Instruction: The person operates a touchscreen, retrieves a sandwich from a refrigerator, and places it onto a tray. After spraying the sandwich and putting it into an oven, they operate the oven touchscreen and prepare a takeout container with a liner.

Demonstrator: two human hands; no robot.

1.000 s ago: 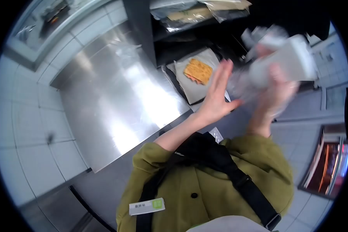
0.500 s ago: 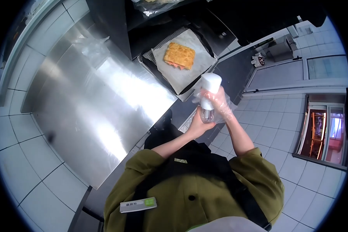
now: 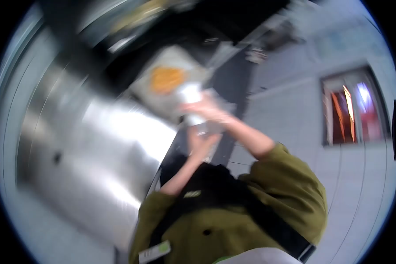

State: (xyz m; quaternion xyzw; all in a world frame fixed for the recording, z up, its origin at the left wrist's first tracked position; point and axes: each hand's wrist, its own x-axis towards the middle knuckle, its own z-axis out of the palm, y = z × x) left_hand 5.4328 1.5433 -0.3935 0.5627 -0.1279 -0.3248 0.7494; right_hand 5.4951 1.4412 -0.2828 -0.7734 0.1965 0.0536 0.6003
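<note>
Both of my hands grip a white-topped bottle [image 3: 191, 93] with a clear lower part, shaped like a pepper grinder. My right hand [image 3: 207, 108], in a clear plastic glove, wraps its white upper part. Around the clear base is my left hand [image 3: 200, 144], which looks bare. Just beyond the bottle's top, a golden-brown sandwich [image 3: 166, 79] lies on white baking paper [image 3: 176, 57]. Motion blurs the view, so whether the bottle overhangs the paper or touches it is hard to make out.
A shiny steel counter [image 3: 97, 145] stretches along the left. Dark equipment stands behind the paper, with a yellowish blurred item [image 3: 141, 15] above. White tiled wall and a window [image 3: 356, 108] are on the right.
The bottle, held in both hands, has come closer to the sandwich, moving left in view. The camera has turned, so the surroundings have shifted and blurred.
</note>
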